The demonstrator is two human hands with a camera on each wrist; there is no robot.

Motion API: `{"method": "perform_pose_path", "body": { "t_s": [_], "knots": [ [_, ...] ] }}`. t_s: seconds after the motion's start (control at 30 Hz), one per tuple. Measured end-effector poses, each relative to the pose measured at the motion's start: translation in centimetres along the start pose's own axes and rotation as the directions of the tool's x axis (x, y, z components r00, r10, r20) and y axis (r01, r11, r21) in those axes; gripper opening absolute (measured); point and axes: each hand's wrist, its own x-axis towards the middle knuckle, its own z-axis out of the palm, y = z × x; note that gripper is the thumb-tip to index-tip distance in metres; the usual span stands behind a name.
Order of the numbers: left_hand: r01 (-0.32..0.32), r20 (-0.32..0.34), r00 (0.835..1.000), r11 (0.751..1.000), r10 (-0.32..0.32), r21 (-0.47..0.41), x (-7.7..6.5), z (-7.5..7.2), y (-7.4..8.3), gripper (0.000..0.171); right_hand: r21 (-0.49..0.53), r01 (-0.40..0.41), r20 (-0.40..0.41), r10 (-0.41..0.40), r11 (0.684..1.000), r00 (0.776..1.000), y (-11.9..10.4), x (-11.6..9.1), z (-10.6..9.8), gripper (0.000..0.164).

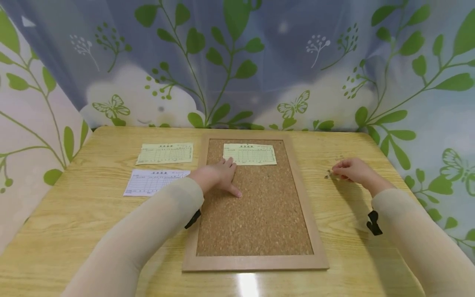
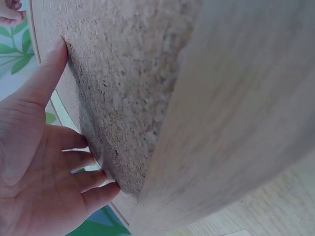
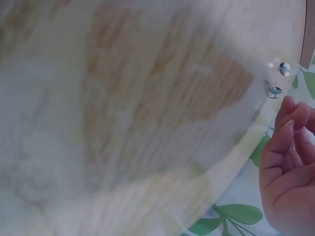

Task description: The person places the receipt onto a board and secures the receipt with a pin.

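Note:
My left hand [image 1: 222,175] rests spread on the framed cork board [image 1: 256,222], fingertips at the lower left corner of a yellow printed slip [image 1: 256,156] near the board's top. In the left wrist view, the thumb and fingers [image 2: 101,196] press on the cork. My right hand [image 1: 352,171] is low over the table, right of the board, with thumb and fingertips drawn together. Small shiny thumbtacks [image 3: 275,91] lie right by those fingertips. I cannot tell whether a tack is between them.
Left of the board lie another yellow slip [image 1: 165,154] and a white slip [image 1: 156,182], the latter partly behind my left arm. The wooden table [image 1: 74,222] reaches back to a leaf-patterned curtain [image 1: 267,82]. Faint small pieces [image 1: 339,156] lie beyond my right hand.

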Motion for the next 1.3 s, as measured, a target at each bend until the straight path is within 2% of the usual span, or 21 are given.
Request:
{"method": "perform_pose_path", "body": {
  "t_s": [0.3, 0.73, 0.83, 1.0, 1.3],
  "knots": [
    [0.003, 0.01, 1.0, 1.0, -0.003, 0.004, 0.0, 0.1, 0.1, 0.107, 0.001, 0.008, 0.012, -0.008, 1.0, 1.0, 0.5, -0.2, 0.9, 0.03],
    [0.025, 0.018, 1.0, 1.0, -0.024, -0.006, -0.2, 0.0, 0.3, 0.107, -0.103, 0.081, -0.006, -0.082, 0.991, 0.997, 0.2, 0.3, 2.0, 0.023],
    [0.03, 0.023, 0.999, 1.0, -0.03, -0.008, -0.3, -0.2, 0.3, 0.106, -0.183, 0.118, -0.028, -0.125, 0.976, 0.992, -0.1, 0.2, 2.1, 0.021],
    [0.04, 0.035, 0.999, 0.999, -0.039, -0.027, -0.3, -0.3, 0.3, 0.106, -0.334, 0.172, -0.055, -0.202, 0.927, 0.978, -0.7, 0.4, 2.4, 0.016],
    [0.033, 0.025, 0.999, 0.999, -0.032, -0.032, -0.3, -0.1, 0.3, 0.106, -0.418, 0.175, -0.043, -0.212, 0.891, 0.976, -1.3, 0.7, 3.2, 0.01]
  ]
}}
